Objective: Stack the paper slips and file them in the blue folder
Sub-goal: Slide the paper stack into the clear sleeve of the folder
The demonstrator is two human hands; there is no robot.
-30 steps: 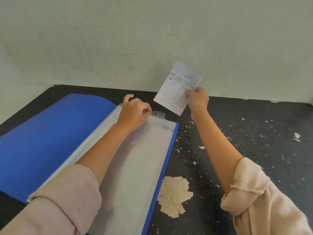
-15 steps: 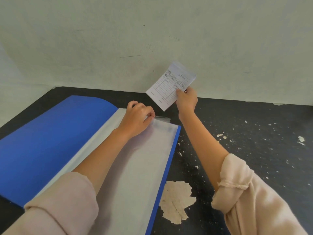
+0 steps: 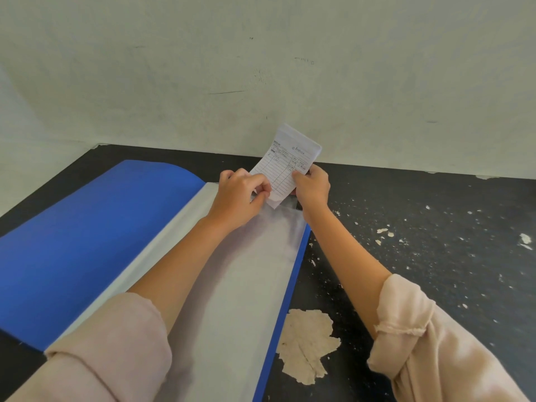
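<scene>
My right hand (image 3: 311, 188) has its grip clamped on the paper slips (image 3: 285, 165), their lower edge dipping at the far end of the clear sleeve (image 3: 246, 274). My left hand (image 3: 240, 195) pinches that sleeve's top edge. The blue folder (image 3: 87, 239) lies open on the dark worktop (image 3: 435, 227), wall (image 3: 261, 68) close behind, a peeled patch (image 3: 307, 343) beside the folder.

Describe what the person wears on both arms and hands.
Both hands, left and right, are bare: no gloves, rings or watch show. Each arm wears a loose pale pink sleeve, left and right, pushed up to leave the forearms bare; the right cuff looks frayed.
</scene>
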